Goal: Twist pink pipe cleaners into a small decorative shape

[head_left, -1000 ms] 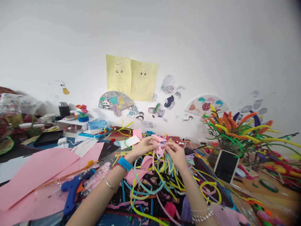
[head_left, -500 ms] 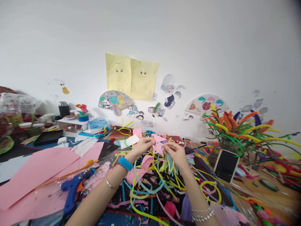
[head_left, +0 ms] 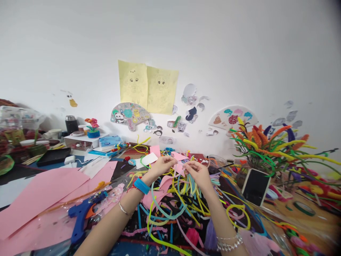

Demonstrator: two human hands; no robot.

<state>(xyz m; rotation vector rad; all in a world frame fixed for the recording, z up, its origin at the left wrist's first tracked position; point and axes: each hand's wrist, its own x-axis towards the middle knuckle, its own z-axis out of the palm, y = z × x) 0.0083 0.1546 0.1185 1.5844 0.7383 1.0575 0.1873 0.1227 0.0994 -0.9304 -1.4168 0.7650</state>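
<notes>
My left hand (head_left: 165, 165) and my right hand (head_left: 196, 171) are raised close together over a tangle of pipe cleaners. Both have thumb and fingers pinched. A thin pale lilac pipe cleaner (head_left: 175, 171) hangs from my left fingertips and seems to run across to my right ones; its ends are hard to make out. Just behind the fingertips lies a piece of pink paper (head_left: 179, 156). Under my hands are yellow pipe cleaners (head_left: 179, 193), a pale teal pipe cleaner (head_left: 170, 215) and more cut pink paper (head_left: 154, 199).
A blue glue gun (head_left: 80, 217) lies left of my left forearm, beside large pink sheets (head_left: 45, 192). To the right, a phone (head_left: 255, 187) leans against a pot of colourful pipe-cleaner stems (head_left: 263, 142). Green tape (head_left: 303, 208) rests on the wooden surface. A wall stands behind.
My right fingertips have come slightly nearer to my left ones. The lilac strip between them has shifted a little, and the whole view has moved slightly.
</notes>
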